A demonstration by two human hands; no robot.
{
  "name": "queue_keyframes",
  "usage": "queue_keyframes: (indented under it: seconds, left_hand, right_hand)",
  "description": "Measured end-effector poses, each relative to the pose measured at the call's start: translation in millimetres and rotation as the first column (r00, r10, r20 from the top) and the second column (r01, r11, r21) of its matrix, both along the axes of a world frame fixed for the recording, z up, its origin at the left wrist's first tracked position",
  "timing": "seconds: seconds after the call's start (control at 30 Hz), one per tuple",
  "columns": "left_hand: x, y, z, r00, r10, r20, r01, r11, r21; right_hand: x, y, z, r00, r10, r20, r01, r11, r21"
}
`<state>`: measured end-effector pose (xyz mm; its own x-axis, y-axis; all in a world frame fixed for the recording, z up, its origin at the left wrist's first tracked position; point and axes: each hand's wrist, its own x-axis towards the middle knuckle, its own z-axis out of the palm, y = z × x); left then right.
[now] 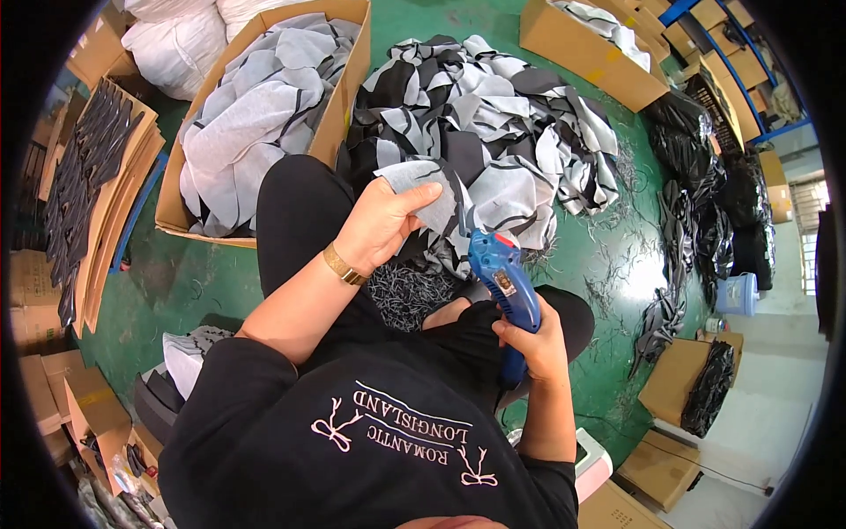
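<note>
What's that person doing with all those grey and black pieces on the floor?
A person sits on the green floor with a blue handheld tool gripped in the right hand. The left hand holds up a grey fabric piece right by the tool's tip. A big pile of grey and black pieces lies in front, and a cardboard box of grey pieces stands to the left.

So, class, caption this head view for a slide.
Left hand holds grey fabric piece; right hand grips blue tool.

Big carton (339, 115): ahead to your left, open brown cardboard, grey fabric pieces inside.
Second carton (582, 57): top right, open, brown.
Small cartons (670, 379): on the floor to your right, brown.
White sacks (172, 44): top left.
</note>
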<state>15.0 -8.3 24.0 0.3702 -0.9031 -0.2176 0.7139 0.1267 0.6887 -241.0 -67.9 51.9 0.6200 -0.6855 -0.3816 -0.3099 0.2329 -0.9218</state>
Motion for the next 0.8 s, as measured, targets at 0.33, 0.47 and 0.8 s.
queue_keyframes:
  seconds: [0.33, 0.47, 0.8]
  left_hand:
    - [-6, 5, 10, 0.955, 0.013, 0.295, -0.011, 1.000, -0.008]
    - [-6, 6, 9, 0.925, -0.008, 0.380, 0.016, 1.000, -0.018]
    - [-12, 15, 19, 0.817, -0.061, 0.573, 0.038, 0.998, 0.051]
  right_hand:
    - [0, -1, 0, 0.999, 0.041, -0.031, -0.041, 0.999, -0.014]
    - [2, -2, 2, 0.999, 0.025, -0.036, -0.027, 0.999, -0.033]
    - [5, -5, 17, 0.997, 0.037, -0.072, -0.040, 0.998, -0.041]
